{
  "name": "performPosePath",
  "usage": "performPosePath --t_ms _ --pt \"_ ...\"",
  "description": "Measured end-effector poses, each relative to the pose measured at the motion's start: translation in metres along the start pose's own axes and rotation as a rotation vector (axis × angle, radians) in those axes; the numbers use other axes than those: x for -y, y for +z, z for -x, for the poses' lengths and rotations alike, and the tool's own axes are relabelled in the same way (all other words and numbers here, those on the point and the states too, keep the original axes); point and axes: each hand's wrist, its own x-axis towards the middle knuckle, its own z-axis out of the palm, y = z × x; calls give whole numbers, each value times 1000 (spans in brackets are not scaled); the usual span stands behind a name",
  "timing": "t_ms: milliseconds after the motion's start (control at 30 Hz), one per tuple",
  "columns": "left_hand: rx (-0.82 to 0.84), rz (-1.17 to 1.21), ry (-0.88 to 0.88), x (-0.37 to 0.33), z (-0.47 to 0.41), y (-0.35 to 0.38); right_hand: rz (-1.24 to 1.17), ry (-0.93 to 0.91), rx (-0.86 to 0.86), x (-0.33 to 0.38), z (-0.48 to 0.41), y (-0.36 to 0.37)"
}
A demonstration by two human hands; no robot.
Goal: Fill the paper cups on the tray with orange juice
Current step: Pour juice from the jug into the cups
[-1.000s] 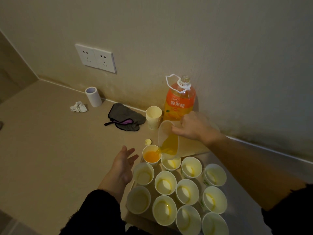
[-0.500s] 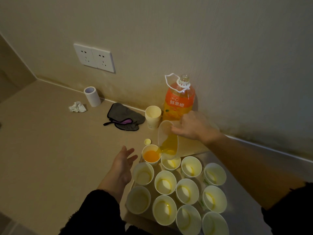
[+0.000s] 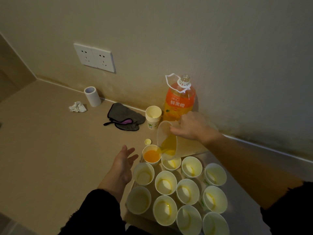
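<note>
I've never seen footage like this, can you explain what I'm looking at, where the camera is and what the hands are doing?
No machine here: a person wears the camera on their head, so you look down at their hands. The right hand tilts a clear jug, pouring orange juice into one paper cup. The left hand hovers open, holding nothing. The other paper cups look nearly empty. Behind stand a juice bottle and spare cup stack, near a grey cloth.
</note>
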Motion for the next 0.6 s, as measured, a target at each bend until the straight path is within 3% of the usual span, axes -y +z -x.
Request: performPosePath --t_ms 433,600 --pt "-3 16 55 -2 2 3 -19 25 15 2 0 -2" --pt "73 80 112 -6 6 10 -74 35 6 -4 1 -2"
